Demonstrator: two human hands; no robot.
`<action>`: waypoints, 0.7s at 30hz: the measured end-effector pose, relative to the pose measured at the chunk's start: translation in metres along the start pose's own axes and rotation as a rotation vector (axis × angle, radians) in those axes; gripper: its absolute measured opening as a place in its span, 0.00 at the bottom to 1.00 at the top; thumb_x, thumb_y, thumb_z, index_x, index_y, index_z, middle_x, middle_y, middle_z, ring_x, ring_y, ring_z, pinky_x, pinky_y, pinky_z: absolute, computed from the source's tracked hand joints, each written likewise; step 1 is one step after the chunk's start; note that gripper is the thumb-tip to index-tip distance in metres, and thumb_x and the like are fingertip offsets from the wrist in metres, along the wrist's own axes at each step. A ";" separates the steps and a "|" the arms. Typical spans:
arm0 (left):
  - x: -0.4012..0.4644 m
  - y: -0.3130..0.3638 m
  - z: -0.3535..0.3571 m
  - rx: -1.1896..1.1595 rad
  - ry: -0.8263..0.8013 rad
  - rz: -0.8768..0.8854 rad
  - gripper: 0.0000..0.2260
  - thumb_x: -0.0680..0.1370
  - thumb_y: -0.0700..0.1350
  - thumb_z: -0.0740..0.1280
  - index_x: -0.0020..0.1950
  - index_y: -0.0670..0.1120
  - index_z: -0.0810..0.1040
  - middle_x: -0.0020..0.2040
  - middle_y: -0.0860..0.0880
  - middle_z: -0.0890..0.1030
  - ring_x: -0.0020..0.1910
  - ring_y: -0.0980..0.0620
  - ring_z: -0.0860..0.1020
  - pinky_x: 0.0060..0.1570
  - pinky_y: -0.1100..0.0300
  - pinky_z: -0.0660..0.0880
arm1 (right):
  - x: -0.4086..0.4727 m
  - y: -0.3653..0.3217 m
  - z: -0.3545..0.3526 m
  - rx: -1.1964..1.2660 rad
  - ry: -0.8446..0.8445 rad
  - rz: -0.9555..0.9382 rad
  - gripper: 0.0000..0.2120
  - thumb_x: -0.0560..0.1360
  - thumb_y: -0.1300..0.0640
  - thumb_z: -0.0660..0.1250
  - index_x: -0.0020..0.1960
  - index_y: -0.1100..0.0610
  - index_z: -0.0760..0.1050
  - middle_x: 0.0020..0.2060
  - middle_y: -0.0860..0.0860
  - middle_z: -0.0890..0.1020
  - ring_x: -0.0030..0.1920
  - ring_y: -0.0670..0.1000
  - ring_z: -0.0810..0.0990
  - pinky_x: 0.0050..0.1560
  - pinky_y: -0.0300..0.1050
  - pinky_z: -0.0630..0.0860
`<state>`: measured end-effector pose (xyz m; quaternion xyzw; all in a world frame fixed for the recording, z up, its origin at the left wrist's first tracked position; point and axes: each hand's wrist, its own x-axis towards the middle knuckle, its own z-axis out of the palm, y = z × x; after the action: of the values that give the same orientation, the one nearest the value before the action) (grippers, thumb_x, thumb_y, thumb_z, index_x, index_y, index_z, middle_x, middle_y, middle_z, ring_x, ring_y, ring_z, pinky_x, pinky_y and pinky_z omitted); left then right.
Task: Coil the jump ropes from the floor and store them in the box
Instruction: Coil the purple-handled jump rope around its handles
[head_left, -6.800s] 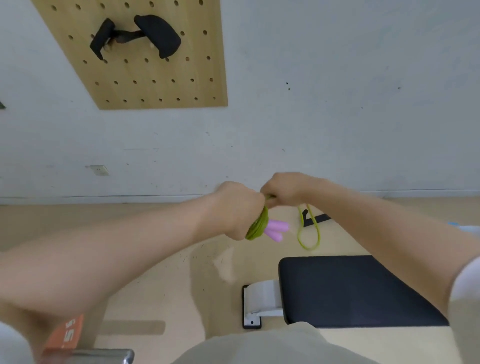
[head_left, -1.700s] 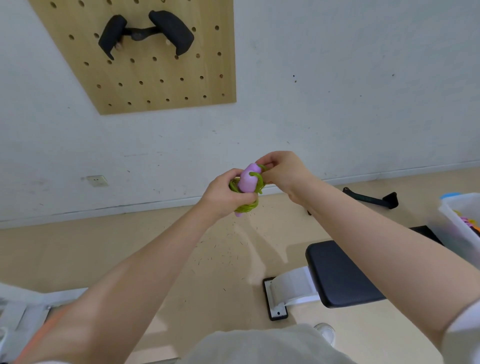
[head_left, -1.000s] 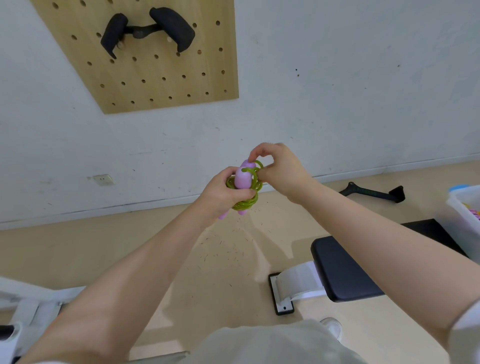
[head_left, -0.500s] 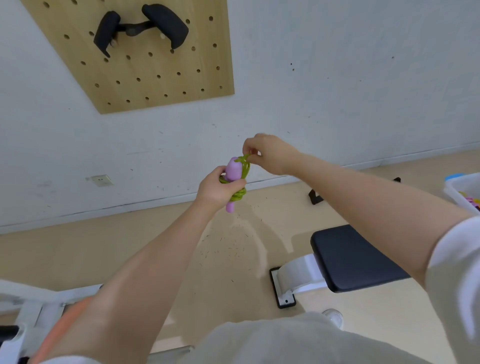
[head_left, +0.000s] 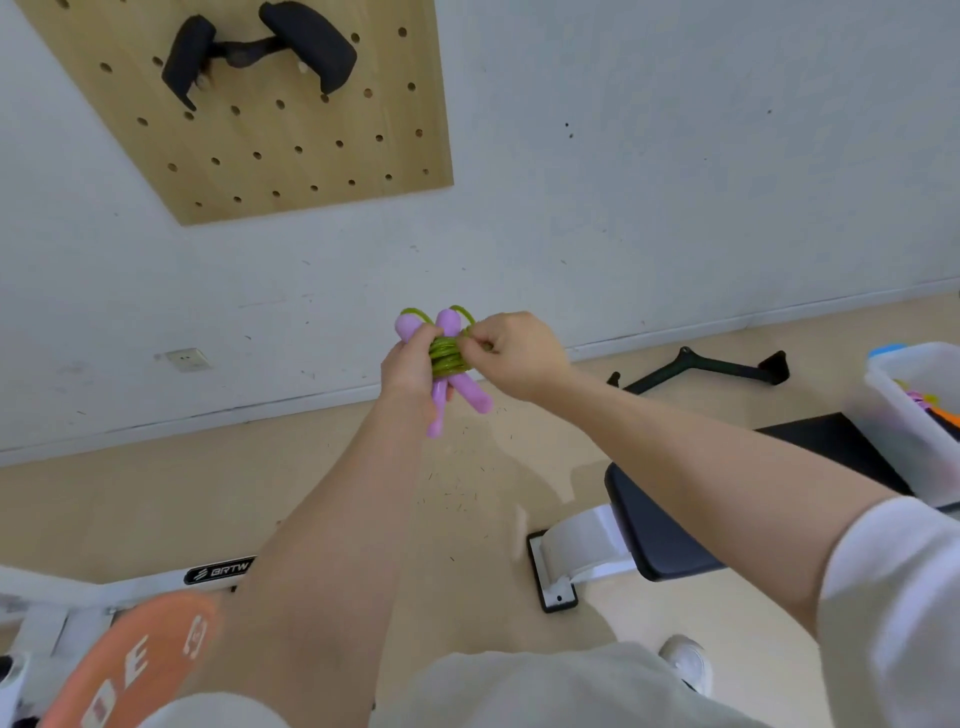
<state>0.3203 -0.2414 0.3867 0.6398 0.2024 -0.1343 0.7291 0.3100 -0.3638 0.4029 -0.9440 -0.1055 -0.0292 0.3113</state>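
Both your arms are stretched forward at chest height, forearms bare, meeting in front of the wall. Your left hand (head_left: 410, 371) grips the rope (head_left: 448, 358) bundle from the left side, fingers curled round the handles. Your right hand (head_left: 511, 353) comes in from the right, fingers curled, thumb and fingertips pinching the green cord at the bundle's edge.

The rope is held in the air between your hands, well above the floor (head_left: 156, 499). Its two pink handles cross in an X, upper ends pointing up, lower ends angled down past your left palm. Green cord is wound in several tight turns round the crossing; two small loops stand up behind the handle tops.

The box (head_left: 906, 431), clear plastic, sits at the right edge on a black bench (head_left: 675, 535), well apart from the rope, with coloured items inside that are too blurred to name.
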 end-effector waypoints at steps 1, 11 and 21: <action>0.000 -0.001 0.004 -0.024 -0.017 -0.031 0.10 0.76 0.48 0.57 0.39 0.47 0.74 0.23 0.29 0.74 0.20 0.41 0.70 0.18 0.65 0.62 | -0.004 0.005 -0.003 -0.077 0.013 -0.071 0.21 0.76 0.54 0.61 0.27 0.53 0.60 0.24 0.47 0.64 0.30 0.51 0.66 0.31 0.44 0.59; -0.029 -0.003 0.114 -0.433 -0.395 0.105 0.14 0.69 0.51 0.59 0.45 0.43 0.73 0.37 0.43 0.77 0.26 0.48 0.74 0.28 0.65 0.71 | -0.060 0.096 -0.081 1.252 -0.073 0.066 0.16 0.69 0.61 0.61 0.23 0.52 0.68 0.23 0.50 0.74 0.26 0.48 0.67 0.29 0.38 0.62; -0.094 -0.057 0.292 -0.229 -0.708 0.134 0.18 0.71 0.48 0.56 0.50 0.35 0.74 0.32 0.40 0.80 0.30 0.46 0.80 0.37 0.64 0.77 | -0.135 0.264 -0.194 0.656 -0.029 0.218 0.12 0.75 0.65 0.62 0.33 0.61 0.75 0.26 0.46 0.72 0.28 0.43 0.65 0.32 0.37 0.63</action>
<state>0.2473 -0.5439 0.4094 0.4798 -0.0908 -0.2758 0.8279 0.2379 -0.7106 0.3895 -0.7997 -0.0119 0.0530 0.5979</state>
